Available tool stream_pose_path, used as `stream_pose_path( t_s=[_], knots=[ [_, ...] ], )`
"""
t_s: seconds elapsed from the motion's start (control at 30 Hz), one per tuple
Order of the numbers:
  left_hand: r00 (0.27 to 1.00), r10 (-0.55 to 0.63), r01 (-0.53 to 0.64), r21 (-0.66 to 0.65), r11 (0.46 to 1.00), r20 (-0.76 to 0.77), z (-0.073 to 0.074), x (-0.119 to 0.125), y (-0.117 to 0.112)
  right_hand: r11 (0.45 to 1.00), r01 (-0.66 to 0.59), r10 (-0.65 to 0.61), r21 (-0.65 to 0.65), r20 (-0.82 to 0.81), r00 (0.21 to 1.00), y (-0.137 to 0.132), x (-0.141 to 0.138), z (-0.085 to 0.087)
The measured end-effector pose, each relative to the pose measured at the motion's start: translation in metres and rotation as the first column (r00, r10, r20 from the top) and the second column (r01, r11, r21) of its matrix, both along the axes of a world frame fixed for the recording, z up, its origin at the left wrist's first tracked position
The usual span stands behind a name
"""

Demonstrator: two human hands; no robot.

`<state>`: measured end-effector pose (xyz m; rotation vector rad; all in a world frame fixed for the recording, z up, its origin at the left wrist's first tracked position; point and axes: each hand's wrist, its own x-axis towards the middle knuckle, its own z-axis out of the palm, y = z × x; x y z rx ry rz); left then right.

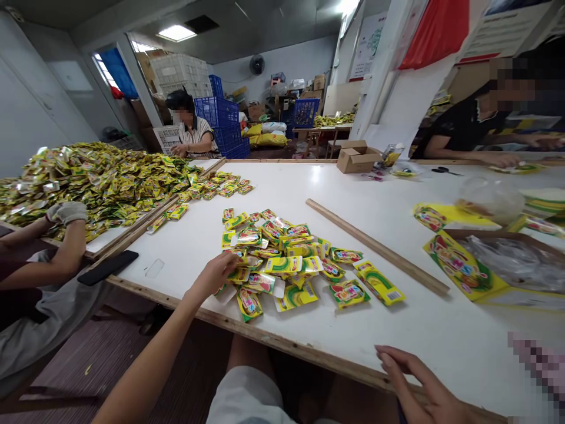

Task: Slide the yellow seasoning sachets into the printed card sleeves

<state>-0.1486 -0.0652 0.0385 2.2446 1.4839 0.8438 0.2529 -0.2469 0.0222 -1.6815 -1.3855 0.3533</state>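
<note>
A heap of small yellow-green sachets (286,262) lies on the white table (441,330) in front of me. My left hand (216,274) reaches into the heap's near-left edge, fingers curled onto a sachet there. My right hand (415,377) rests at the table's near edge, fingers stretched flat and holding nothing. A loose sachet (379,284) lies at the heap's right side.
A wooden strip (375,246) lies diagonally right of the heap. A big pile of sachets (88,182) fills the left. A black phone (108,268) sits at the left table edge by a gloved co-worker's arm (66,247). A cardboard box (356,158), scissors (444,171) and printed cartons (463,268) lie beyond.
</note>
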Motion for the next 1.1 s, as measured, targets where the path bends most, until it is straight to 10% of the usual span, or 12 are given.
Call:
stream_pose_path(
  t_s=[0.13,0.3,0.43,0.8,1.1],
  knots=[
    [0.879,0.132,-0.139,-0.017,0.990,0.458,0.001,0.031,-0.027,0.999,-0.043,0.044,0.034,-0.041,0.998,0.010,-0.037,0.001],
    [0.628,0.049,0.216,-0.234,0.948,0.777,-0.026,0.123,-0.077,0.982,-0.162,0.183,0.094,-0.292,0.939,0.032,-0.075,-0.012],
    [0.611,-0.015,0.343,-0.248,0.906,0.792,-0.049,0.170,-0.095,0.978,-0.167,0.204,0.129,-0.384,0.900,0.051,-0.082,-0.020],
    [0.651,-0.097,0.443,-0.273,0.854,0.753,-0.058,0.172,-0.090,0.959,-0.277,0.281,0.062,-0.365,0.888,0.061,-0.061,-0.052],
    [0.664,-0.103,0.439,-0.274,0.856,0.741,-0.052,0.174,-0.080,0.937,-0.347,0.341,0.030,-0.278,0.898,0.080,-0.054,-0.037]
  ],
)
